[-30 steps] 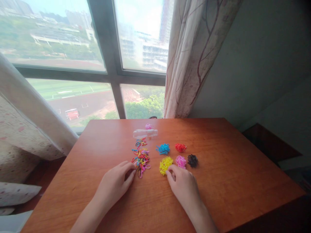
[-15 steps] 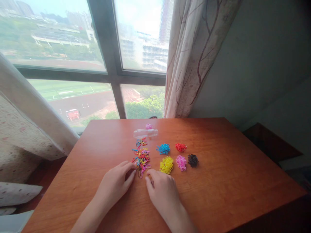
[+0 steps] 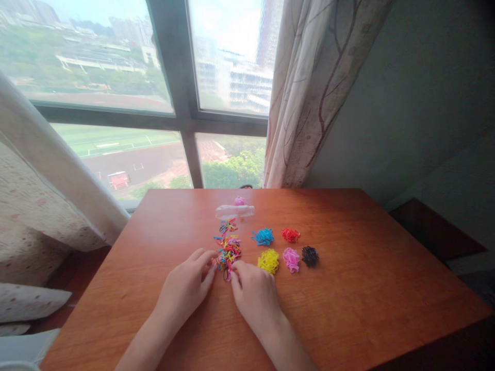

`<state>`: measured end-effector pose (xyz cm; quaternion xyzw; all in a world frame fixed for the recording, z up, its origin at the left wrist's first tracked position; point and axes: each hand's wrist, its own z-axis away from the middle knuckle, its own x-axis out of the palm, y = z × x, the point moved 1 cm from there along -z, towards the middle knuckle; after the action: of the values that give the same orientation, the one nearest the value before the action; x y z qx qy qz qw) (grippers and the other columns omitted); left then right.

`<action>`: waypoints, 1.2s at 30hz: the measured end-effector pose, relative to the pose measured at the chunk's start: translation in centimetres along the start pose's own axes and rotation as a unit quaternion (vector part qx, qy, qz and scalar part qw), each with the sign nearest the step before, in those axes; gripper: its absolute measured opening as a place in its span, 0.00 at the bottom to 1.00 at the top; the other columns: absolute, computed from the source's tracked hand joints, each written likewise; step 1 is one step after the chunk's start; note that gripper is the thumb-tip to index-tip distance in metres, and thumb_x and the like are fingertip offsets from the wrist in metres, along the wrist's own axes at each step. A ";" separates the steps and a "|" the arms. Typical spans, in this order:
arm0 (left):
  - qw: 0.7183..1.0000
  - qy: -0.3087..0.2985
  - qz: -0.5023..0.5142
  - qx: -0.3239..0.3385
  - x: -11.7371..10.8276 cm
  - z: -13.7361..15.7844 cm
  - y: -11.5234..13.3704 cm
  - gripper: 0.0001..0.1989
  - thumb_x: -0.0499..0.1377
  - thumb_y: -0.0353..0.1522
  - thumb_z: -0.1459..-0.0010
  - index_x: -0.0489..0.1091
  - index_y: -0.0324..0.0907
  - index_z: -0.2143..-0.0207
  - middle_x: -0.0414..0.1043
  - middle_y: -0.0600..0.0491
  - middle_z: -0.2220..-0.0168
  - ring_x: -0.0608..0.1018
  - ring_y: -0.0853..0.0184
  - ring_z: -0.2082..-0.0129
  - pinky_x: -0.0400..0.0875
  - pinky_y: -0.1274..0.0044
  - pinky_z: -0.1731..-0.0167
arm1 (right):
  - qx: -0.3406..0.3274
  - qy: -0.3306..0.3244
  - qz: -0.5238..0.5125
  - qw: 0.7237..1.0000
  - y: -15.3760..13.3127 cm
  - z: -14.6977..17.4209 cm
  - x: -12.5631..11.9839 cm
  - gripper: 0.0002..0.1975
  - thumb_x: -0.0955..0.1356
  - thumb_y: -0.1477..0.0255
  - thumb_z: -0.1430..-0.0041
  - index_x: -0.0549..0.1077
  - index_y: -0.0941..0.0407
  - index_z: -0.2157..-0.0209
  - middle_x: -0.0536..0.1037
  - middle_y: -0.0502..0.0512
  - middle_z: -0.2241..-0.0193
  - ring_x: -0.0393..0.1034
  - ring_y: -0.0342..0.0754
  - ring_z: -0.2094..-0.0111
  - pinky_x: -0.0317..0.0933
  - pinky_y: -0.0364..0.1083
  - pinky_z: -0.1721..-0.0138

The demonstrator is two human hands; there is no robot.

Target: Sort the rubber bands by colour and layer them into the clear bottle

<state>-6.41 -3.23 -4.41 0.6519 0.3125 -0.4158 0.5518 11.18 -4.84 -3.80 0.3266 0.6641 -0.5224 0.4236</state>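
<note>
A mixed pile of small coloured rubber bands lies on the wooden table between my hands. At its left edge is my left hand, fingers bent, with a gap between thumb and forefinger. My right hand touches the pile's near right side; its fingers are curled, thumb and forefinger close together, and what they pinch is too small to make out. Sorted heaps sit to the right: blue bands, yellow bands just beyond my right knuckles, red bands, pink bands and black bands.
Behind the mixed pile is a smaller mixed cluster of bands. Farther back lie a clear plastic container and a pink item. The table ends at a window with curtains on both sides.
My right hand has moved up and left to the mixed pile. The left thumb and forefinger have parted slightly. The whole view has shifted a little.
</note>
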 end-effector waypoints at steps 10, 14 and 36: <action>1.000 0.007 -0.013 -0.006 0.3 -0.2 -0.3 0.11 0.51 0.35 0.36 0.72 0.48 0.57 0.75 0.55 0.61 0.78 0.67 0.69 0.68 0.78 0.69 | 0.008 0.008 -0.023 1.000 0.3 0.6 0.0 0.08 0.64 0.75 0.37 0.74 0.51 0.66 0.80 0.48 0.70 0.74 0.47 0.69 0.51 0.43 0.71; 1.000 0.013 -0.004 0.003 0.1 -0.2 -0.4 0.10 0.52 0.35 0.38 0.73 0.47 0.62 0.74 0.56 0.65 0.77 0.68 0.70 0.67 0.79 0.70 | 0.009 0.012 -0.043 0.999 0.4 0.6 -0.1 0.08 0.64 0.76 0.36 0.74 0.51 0.65 0.81 0.47 0.69 0.74 0.47 0.67 0.52 0.43 0.70; 0.990 -0.035 0.104 0.091 0.5 0.1 2.0 0.11 0.51 0.32 0.37 0.73 0.44 0.59 0.74 0.54 0.68 0.71 0.71 0.75 0.65 0.80 0.72 | 0.009 0.082 -0.108 0.991 3.2 0.1 -2.3 0.08 0.63 0.73 0.36 0.75 0.53 0.65 0.79 0.49 0.73 0.73 0.45 0.71 0.54 0.41 0.69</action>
<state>-4.47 -3.78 -3.93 0.7135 0.1847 -0.4050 0.5411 15.02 -4.13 -3.08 0.2990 0.7230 -0.5425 0.3059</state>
